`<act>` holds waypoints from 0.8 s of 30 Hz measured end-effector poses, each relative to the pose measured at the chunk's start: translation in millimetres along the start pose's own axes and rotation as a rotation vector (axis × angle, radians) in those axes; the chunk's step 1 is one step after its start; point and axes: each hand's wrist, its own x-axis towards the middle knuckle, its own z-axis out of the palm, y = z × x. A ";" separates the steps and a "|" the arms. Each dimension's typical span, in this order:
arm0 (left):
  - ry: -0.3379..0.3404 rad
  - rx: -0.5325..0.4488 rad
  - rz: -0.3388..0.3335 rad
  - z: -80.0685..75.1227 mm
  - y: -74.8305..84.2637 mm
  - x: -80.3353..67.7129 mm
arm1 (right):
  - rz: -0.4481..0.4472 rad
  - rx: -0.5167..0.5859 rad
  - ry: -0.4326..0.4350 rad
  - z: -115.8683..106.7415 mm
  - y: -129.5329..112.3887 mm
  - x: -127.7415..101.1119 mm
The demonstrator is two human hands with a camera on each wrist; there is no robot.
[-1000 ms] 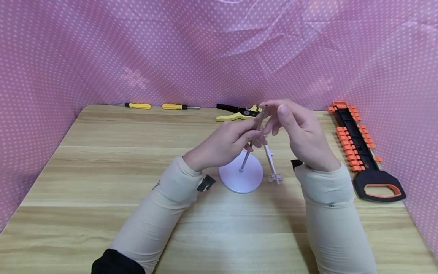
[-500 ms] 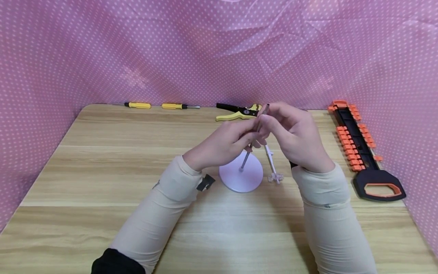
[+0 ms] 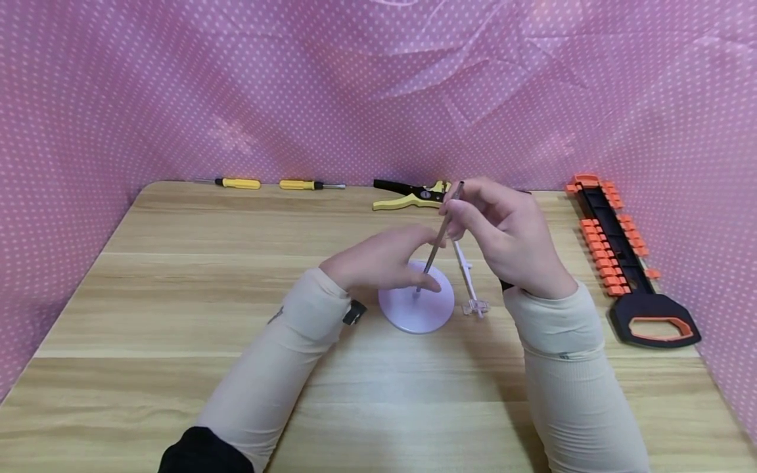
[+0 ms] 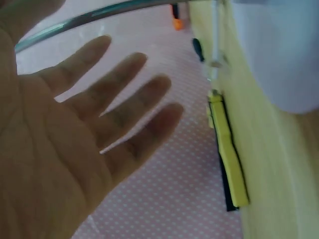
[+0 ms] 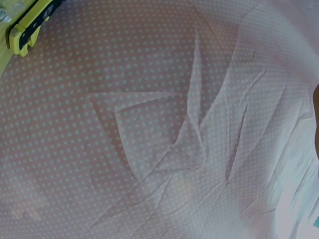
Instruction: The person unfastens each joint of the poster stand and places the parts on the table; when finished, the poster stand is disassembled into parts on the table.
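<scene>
A thin metal rod (image 3: pixel 436 246) rises from a round white base (image 3: pixel 414 318) on the table. My right hand (image 3: pixel 511 240) pinches the rod near its top end between thumb and fingers. Beside the rod's lower part, my left hand (image 3: pixel 378 259) has its thumb and fingers apart, over the base. The left wrist view shows the left hand's fingers (image 4: pixel 119 109) spread, with the metal rod (image 4: pixel 99 14) passing above them. Just right of the base lies a slim white stick (image 3: pixel 466 272) with a clear clip (image 3: pixel 476 307) at its near end.
Along the back edge lie two yellow screwdrivers (image 3: pixel 241 183) and a black-and-yellow wire stripper (image 3: pixel 408 196), partly behind the right hand. A black rack with orange clips (image 3: pixel 618 236) and a handle lies on the right. Pink dotted cloth (image 3: pixel 296 85) encloses the table.
My right hand has closed in on the rod's top and now pinches it. The left hand has let go of the rod, its thumb and fingers parting and moving lower.
</scene>
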 end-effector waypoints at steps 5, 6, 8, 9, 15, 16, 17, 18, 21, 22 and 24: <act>-0.121 0.122 -0.101 11.1 -10.8 4.5 | -0.001 0.015 -0.008 0.2 0.4 -0.4; -0.139 0.143 -0.116 13.6 -13.0 5.1 | -0.001 0.021 -0.010 0.3 0.4 -0.5; -0.169 0.156 -0.141 18.6 -17.3 6.1 | 0.002 0.029 -0.015 0.5 0.3 -0.6; -0.183 0.169 -0.150 20.8 -19.2 6.3 | 0.005 0.030 -0.016 0.5 0.2 -0.6; -0.268 0.288 -0.188 29.2 -24.9 7.7 | 0.017 0.030 -0.026 0.9 -0.2 -0.2; -0.274 0.306 -0.193 29.8 -24.9 8.3 | 0.019 0.027 -0.028 1.0 -0.1 -0.1; -0.277 0.318 -0.197 30.3 -25.0 8.7 | 0.023 0.022 -0.029 1.2 -0.2 -0.1; -0.277 0.325 -0.200 30.7 -24.8 8.9 | 0.026 0.014 -0.031 1.4 -0.3 -0.1; -0.280 0.339 -0.202 31.8 -24.6 9.3 | 0.036 -0.033 -0.034 2.0 -0.2 -0.3; -0.281 0.342 -0.203 32.0 -24.5 9.4 | 0.040 -0.048 -0.035 2.0 -0.2 -0.5; -0.286 0.343 -0.203 32.6 -23.9 9.4 | 0.046 -0.077 -0.038 1.8 -0.6 -1.1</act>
